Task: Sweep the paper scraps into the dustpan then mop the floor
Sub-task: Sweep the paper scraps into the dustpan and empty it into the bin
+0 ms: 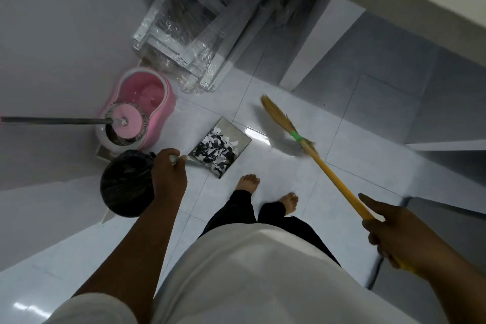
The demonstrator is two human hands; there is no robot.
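My left hand point(169, 169) has its fingers curled round the handle of the dustpan point(236, 130). The pan is a flat gray square full of black and white paper scraps point(217, 148), at 11 o'clock from my bare feet point(248, 181). My right hand point(391, 234) grips the yellow broom point(323, 163), one finger straight along the stick; its straw end is at 1 o'clock. A pink bucket point(160, 102) with the mop point(126, 123) in it sits at 10 o'clock, near the pan. A black bag point(126, 187) is at 9. Open white floor point(363, 144) lies toward 2 o'clock.
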